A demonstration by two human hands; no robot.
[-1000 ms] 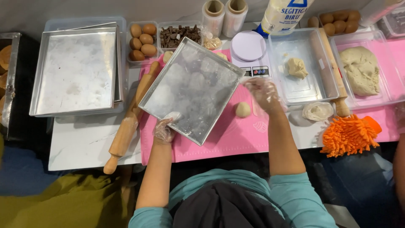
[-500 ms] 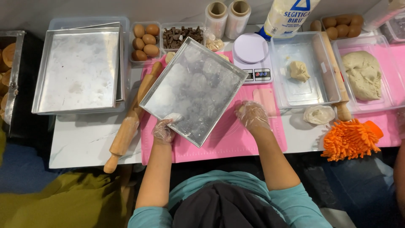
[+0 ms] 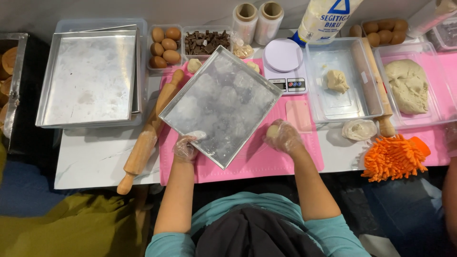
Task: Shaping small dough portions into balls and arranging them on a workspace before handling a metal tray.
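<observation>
A greased metal baking tray point(image 3: 223, 107) lies tilted over a pink silicone mat point(image 3: 266, 159). My left hand point(image 3: 186, 146), in a clear plastic glove, grips the tray's near corner. My right hand point(image 3: 283, 135), also gloved, is closed around a small ball of dough point(image 3: 273, 131) just right of the tray, above the mat. Two more dough balls point(image 3: 193, 65) peek out behind the tray's far edge.
A wooden rolling pin point(image 3: 148, 134) lies left of the mat. Stacked metal trays point(image 3: 88, 78), eggs point(image 3: 164, 46), chocolate pieces point(image 3: 206, 42), a digital scale point(image 3: 284, 64), clear tubs with dough point(image 3: 337, 81) and a second rolling pin point(image 3: 373, 85) line the back. An orange mitt point(image 3: 392, 157) lies right.
My right hand picked the dough ball up off the mat and drew it back toward the tray's right edge. The left hand kept its hold on the tray.
</observation>
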